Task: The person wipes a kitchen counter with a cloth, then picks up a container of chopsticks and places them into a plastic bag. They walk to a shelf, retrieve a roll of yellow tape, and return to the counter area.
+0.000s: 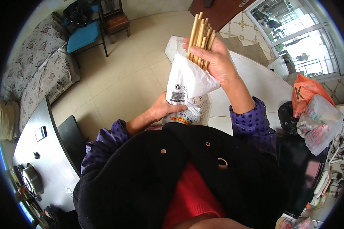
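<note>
My right hand (215, 58) grips a bundle of light wooden chopsticks (200, 37), their upper ends fanned out above my fingers. The lower ends of the chopsticks go into the mouth of a white printed plastic bag (183, 77), which hides them. Lower down, my left hand (167, 108) holds the bag by its side, the thumb lying across its front. The bag bears writing and a barcode.
A white table (246, 74) stands beyond the bag. At right, an orange plastic bag (309, 94), a clear bag (322, 123) and a black bag (288, 118) lie together. A grey table (54, 163) with a metal pot (32, 181) stands left; a blue chair (83, 37) stands further off.
</note>
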Available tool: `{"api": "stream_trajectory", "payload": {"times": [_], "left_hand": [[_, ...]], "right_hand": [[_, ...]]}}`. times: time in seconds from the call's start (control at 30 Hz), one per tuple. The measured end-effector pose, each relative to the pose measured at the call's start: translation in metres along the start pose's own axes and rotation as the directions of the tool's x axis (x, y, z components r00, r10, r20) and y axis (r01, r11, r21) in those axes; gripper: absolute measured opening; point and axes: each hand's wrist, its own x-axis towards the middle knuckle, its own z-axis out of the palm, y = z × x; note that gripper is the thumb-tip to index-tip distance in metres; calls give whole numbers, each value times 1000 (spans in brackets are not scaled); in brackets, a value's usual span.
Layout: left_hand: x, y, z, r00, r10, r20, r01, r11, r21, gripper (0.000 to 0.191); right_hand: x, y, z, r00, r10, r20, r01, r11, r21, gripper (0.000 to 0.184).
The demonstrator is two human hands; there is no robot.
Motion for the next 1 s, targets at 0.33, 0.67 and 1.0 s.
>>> {"api": "stream_trajectory", "payload": {"times": [0.33,0.67,1.0], "left_hand": [[-12,7,-22,978,-89,186,126,972,-197,51],[-20,19,-42,959,-116,259,177,957,-228,54],[-22,23,-52,959,-112,259,179,952,-249,59]], "right_hand": [[-9,-18,19,993,74,91,-78,996,51,54],[-8,-27,34,988,154,15,-154,987,50,54],[-8,-31,46,993,102,-67,-103,994,-21,27]]}}
